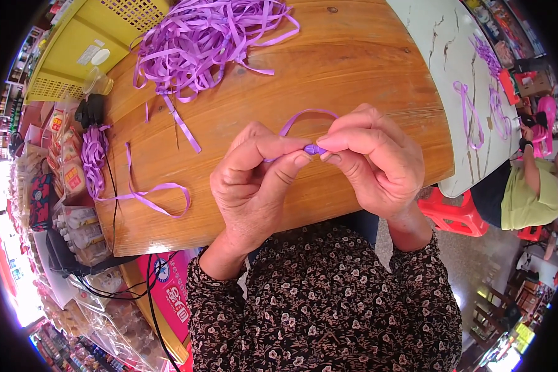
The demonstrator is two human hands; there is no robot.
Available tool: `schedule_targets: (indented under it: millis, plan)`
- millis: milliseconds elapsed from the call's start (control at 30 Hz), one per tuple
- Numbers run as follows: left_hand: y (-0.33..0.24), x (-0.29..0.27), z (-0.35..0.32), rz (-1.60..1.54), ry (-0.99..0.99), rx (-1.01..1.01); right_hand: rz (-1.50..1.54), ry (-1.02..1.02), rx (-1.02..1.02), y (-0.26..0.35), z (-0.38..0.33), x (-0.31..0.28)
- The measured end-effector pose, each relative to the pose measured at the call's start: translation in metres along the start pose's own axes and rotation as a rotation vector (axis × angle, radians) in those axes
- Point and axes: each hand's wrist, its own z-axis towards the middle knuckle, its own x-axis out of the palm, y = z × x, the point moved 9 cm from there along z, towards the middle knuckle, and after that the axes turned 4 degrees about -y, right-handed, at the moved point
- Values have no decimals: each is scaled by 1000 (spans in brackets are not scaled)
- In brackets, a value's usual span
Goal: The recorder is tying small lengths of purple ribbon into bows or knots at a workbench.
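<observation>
Over the near part of the wooden table, a small purple plastic clasp sits between my two hands. My left hand pinches its left end between thumb and forefinger. From the other side, thumb and forefinger of my right hand grip the right end. A thin purple strap arches behind the clasp from one hand to the other, like a lanyard loop; parts of it are hidden by my fingers. Farther back lies a big tangled pile of purple straps.
At far left stands a yellow plastic crate beside a clear cup. A bundle of purple straps hangs at the left edge, near packaged goods. To the right are a white marbled table, a red stool and another person.
</observation>
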Motion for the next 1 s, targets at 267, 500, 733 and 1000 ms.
schedule_targets:
  millis: [267, 500, 733, 1000]
  plan:
    - [-4, 1, -1, 41, -11, 60, -46, 70, -3, 4, 4, 2]
    - [-8, 4, -4, 60, 18, 148, 29, 86, 91, -2, 3, 3]
    - [-8, 9, -6, 8, -49, 243, 158, 32, 212, -13, -4, 5]
    - [23, 11, 2, -285, -99, -36, 167, 124, 334, -39, -3, 9]
